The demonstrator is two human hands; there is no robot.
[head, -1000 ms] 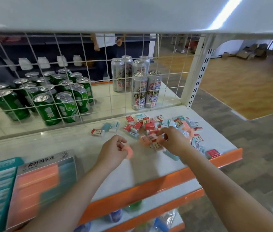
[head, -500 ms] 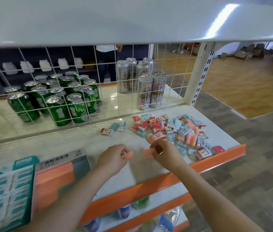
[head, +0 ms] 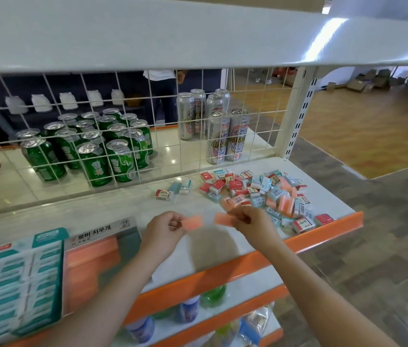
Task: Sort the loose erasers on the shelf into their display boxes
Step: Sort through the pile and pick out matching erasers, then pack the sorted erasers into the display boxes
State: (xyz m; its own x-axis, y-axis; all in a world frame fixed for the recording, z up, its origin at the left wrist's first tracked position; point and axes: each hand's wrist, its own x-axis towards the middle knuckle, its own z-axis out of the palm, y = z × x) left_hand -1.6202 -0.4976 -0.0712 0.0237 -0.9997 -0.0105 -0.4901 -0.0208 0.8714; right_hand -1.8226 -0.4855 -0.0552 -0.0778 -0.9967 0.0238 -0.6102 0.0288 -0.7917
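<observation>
- Holding one orange eraser each, two bare hands meet above the middle of a white shelf (head: 112,209) with an orange front lip.
- The left hand (head: 164,227) has its fingers curled, pinching a flat orange eraser (head: 193,222) that sticks out to the right; its outline is blurred.
- The right hand (head: 249,224) also has its fingers curled, pinching a second orange eraser (head: 223,218) that points left, near the first but not touching it.
- Just behind and beside the right hand, a heap of loose erasers (head: 260,194) fills the right end of the shelf, reaching from the wire grille to the front lip. They are small blocks in red-and-white, teal-and-white and plain orange, many with barcode sleeves.
- Three strays (head: 172,191) lie apart from the heap, towards the back of the shelf.
- At the left front corner stand two display boxes side by side: a box of orange erasers (head: 90,266) with a grey Korean-lettered header, and to its left a box of teal-and-white erasers (head: 17,284).
- Behind the white wire grille (head: 162,151), green cans (head: 95,149) and taller silver cans (head: 220,128) stand upright.
</observation>
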